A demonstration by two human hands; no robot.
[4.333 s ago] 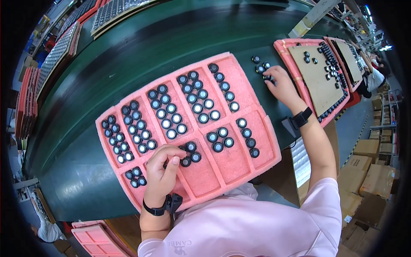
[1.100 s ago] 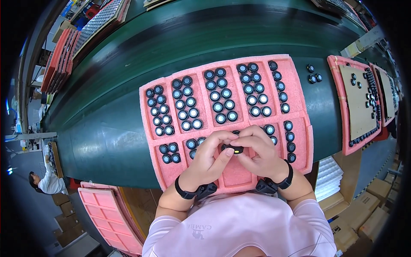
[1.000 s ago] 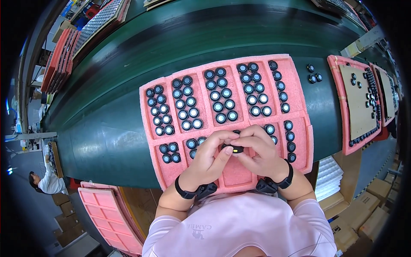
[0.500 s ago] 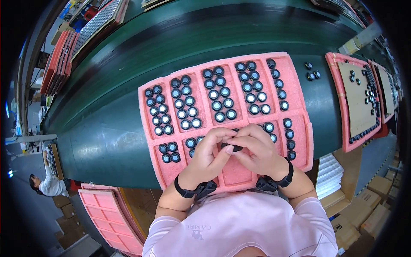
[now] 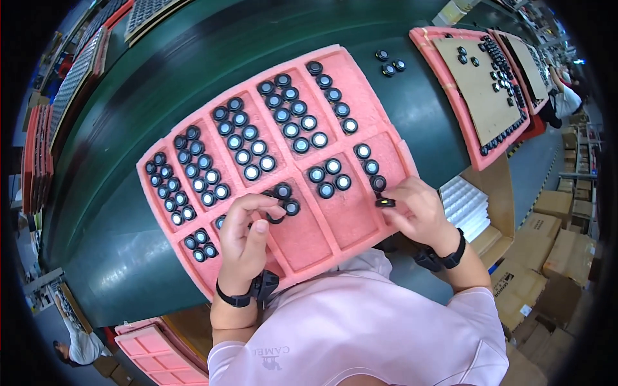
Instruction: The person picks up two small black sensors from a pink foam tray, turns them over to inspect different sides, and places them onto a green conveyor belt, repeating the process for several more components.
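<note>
The right hand (image 5: 421,211) pinches a black disc (image 5: 385,202) over the pink tray (image 5: 299,243); apart, the left hand (image 5: 244,243) has an unclear grip.

The right fingers (image 5: 408,194) pinch a black disc (image 5: 385,202) over the pink tray (image 5: 299,241).

One head-worn fisheye view, at close range, steeply downward onto the pink tray (image 5: 301,243).

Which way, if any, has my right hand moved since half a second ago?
Yes. Against the tray, your right hand has moved right, from its lower middle to its lower-right compartment.
</note>
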